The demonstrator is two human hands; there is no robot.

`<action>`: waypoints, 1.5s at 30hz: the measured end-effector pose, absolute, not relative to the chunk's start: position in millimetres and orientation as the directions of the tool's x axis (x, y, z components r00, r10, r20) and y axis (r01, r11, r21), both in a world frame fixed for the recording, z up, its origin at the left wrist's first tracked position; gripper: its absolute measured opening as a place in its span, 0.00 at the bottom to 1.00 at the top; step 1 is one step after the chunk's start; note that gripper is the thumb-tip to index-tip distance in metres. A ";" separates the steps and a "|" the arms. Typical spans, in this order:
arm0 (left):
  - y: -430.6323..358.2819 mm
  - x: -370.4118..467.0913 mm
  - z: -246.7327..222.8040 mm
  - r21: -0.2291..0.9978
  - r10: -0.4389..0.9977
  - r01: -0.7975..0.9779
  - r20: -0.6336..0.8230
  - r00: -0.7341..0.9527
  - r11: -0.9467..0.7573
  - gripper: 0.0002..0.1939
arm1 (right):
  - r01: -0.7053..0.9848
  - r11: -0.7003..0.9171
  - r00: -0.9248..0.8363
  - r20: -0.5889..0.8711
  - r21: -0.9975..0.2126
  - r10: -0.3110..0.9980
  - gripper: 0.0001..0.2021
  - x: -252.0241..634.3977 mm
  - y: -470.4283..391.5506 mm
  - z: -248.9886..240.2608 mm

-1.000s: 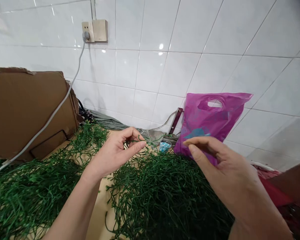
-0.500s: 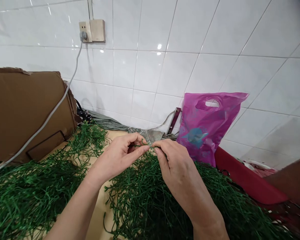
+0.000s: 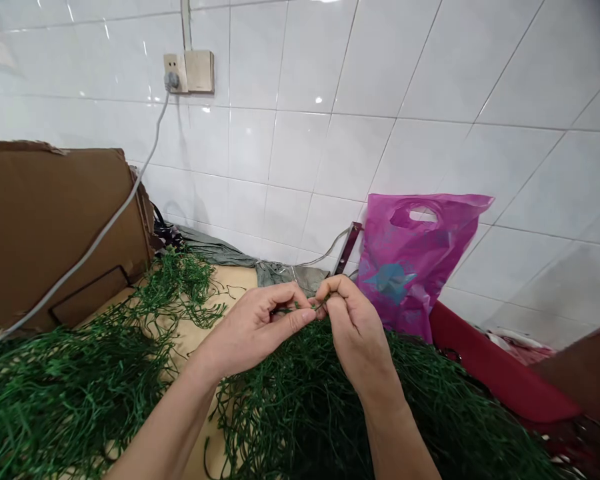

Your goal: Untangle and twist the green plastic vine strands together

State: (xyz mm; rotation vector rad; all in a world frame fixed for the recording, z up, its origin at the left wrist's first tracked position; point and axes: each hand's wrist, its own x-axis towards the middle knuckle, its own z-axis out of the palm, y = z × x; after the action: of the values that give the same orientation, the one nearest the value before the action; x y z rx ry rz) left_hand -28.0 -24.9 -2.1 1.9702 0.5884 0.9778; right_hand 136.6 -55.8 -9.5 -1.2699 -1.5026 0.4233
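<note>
Between my two hands is a thin green strand (image 3: 296, 307), pinched at both ends and mostly hidden by the fingers. My left hand (image 3: 260, 327) is closed on it, thumb pressed against the bent index finger. My right hand (image 3: 353, 320) grips the same strand, its fingertips touching or almost touching the left thumb. Below the hands spreads a big heap of similar green strands (image 3: 290, 407), thin and branching like plastic plant stems. Another pile of green strands (image 3: 70, 393) lies to the left, and a smaller clump (image 3: 180, 277) sits farther back.
A cardboard box (image 3: 55, 220) stands at the left, a grey power cord (image 3: 105, 230) running across it to a wall socket (image 3: 173, 73). Against the tiled wall leans a purple plastic bag (image 3: 410, 260). A red object (image 3: 500, 380) is at the right. Grey cloth (image 3: 215, 247) lies along the wall.
My right hand has turned, its index finger now raised and curled over the strand. Both hands have shifted slightly right and down in view. The camera view has tilted up a little.
</note>
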 end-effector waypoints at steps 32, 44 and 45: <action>-23.0 -42.6 8.9 0.904 0.881 -0.421 0.255 0.399 -0.071 0.15 | 0.681 0.255 -0.018 0.333 -0.686 0.943 0.16 204.5 -88.5 11.6; -26.2 -26.7 -0.1 0.932 0.878 -0.337 0.267 0.398 -0.131 0.13 | 0.648 0.425 -0.065 0.511 -0.632 0.857 0.13 126.3 -73.8 -0.6; -25.3 -27.3 -1.5 0.934 0.876 -0.329 0.269 0.400 -0.137 0.13 | 0.632 0.418 -0.054 0.501 -0.653 0.864 0.09 124.6 -70.7 -2.1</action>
State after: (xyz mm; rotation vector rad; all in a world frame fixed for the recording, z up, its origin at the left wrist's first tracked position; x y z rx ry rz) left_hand -27.3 -25.3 -1.5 1.3166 0.5527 1.1369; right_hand 124.6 -70.7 -2.1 -1.2966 -1.7694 0.3229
